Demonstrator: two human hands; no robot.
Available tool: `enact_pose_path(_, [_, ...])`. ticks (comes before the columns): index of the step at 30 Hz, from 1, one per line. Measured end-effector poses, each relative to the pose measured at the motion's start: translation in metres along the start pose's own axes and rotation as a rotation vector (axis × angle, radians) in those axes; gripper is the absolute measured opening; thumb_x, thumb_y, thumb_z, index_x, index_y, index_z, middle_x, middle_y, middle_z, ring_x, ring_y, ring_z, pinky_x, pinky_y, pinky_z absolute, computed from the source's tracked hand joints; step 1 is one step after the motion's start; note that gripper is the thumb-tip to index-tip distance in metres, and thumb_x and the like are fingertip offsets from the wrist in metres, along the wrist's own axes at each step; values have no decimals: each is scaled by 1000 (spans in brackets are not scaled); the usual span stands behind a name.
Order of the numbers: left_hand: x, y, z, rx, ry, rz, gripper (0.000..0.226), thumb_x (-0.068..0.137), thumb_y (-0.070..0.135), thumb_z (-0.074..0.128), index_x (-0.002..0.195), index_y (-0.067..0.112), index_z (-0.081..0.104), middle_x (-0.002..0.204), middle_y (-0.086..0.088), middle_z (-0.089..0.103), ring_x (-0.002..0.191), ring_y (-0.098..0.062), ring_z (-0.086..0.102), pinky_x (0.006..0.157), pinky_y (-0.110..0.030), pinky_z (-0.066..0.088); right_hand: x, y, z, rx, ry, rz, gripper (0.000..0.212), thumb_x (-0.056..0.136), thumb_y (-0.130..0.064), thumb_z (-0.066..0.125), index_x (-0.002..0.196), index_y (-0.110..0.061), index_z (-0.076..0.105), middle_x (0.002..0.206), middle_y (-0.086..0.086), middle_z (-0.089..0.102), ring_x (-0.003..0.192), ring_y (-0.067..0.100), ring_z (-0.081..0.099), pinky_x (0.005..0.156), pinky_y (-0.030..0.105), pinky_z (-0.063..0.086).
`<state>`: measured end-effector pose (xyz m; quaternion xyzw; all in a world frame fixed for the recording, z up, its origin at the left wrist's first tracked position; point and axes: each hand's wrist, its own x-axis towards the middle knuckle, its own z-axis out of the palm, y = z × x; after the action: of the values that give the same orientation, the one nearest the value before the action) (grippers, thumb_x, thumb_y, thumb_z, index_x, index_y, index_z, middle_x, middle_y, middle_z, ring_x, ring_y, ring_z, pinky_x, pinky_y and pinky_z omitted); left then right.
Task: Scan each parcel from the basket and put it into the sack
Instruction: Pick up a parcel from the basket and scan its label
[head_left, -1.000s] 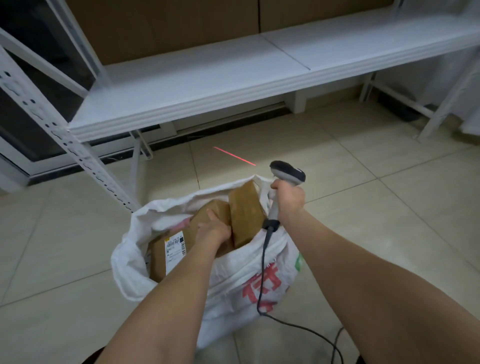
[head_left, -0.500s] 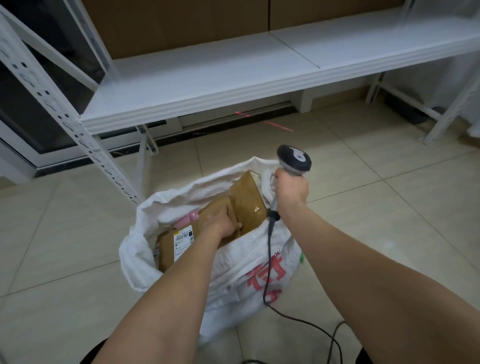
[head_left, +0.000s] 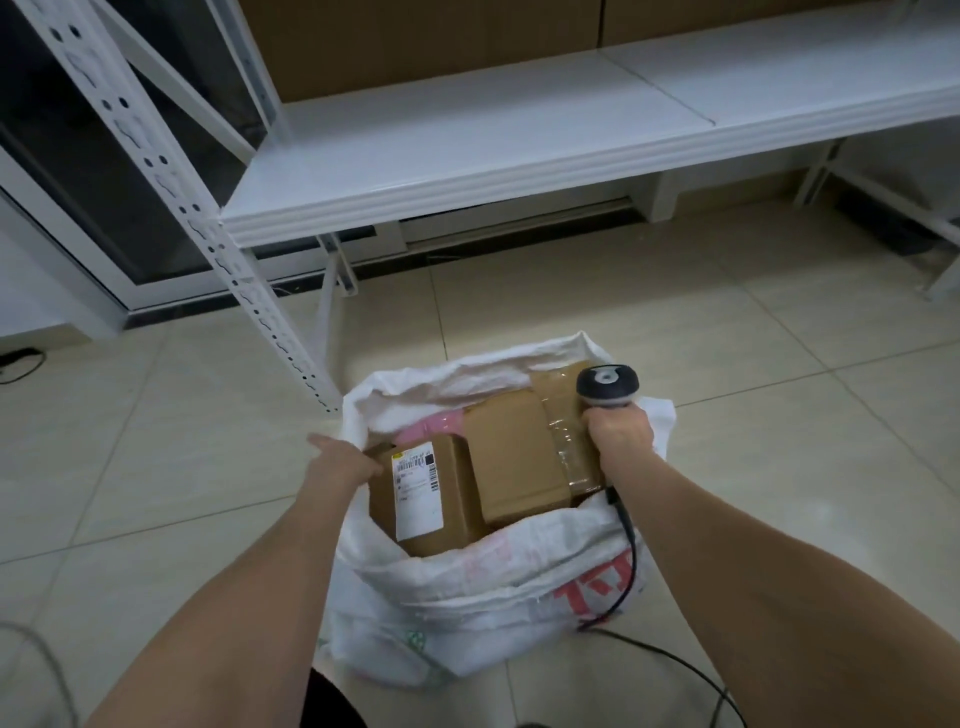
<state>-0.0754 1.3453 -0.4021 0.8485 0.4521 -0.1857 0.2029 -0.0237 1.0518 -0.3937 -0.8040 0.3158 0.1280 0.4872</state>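
A white woven sack (head_left: 467, 587) with red print stands open on the tiled floor. Inside it are a brown box with a white label (head_left: 431, 499), a plain brown box (head_left: 514, 457), a taped box (head_left: 566, 395) and a pink parcel (head_left: 431, 423). My left hand (head_left: 343, 467) is at the sack's left rim, fingers curled over it beside the labelled box, thumb sticking out. My right hand (head_left: 618, 431) grips the handle of a black-and-grey barcode scanner (head_left: 608, 387) over the sack's right side. No basket is in view.
A low white shelf (head_left: 467, 135) runs across behind the sack, with a perforated white upright (head_left: 171, 182) just to the sack's left. The scanner's black cable (head_left: 675, 665) trails over the floor at lower right. Another cable (head_left: 21, 358) lies at far left.
My left hand has left the plain brown box in the middle of the sack and moved to the left rim. The scanner's red line on the floor is gone.
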Motion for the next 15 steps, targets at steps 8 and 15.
enact_pose_path(8, [-45, 55, -42, -866, 298, 114, 40, 95, 15, 43, 127, -8, 53, 130, -23, 55, 120, -38, 50, 97, -36, 40, -9, -36, -25, 227, 263, -107, 29, 84, -33, 50, 110, -22, 57, 107, 8, 61, 105, 36, 58, 99, 51, 43])
enact_pose_path(15, [-77, 80, -97, -978, 257, 114, 34, 95, 15, 44, 123, -2, 54, 121, -18, 59, 116, -34, 55, 87, -35, 45, -26, -65, -57, 272, 231, -68, 32, 94, -22, 52, 123, -11, 59, 123, 13, 60, 114, 34, 56, 83, 31, 37])
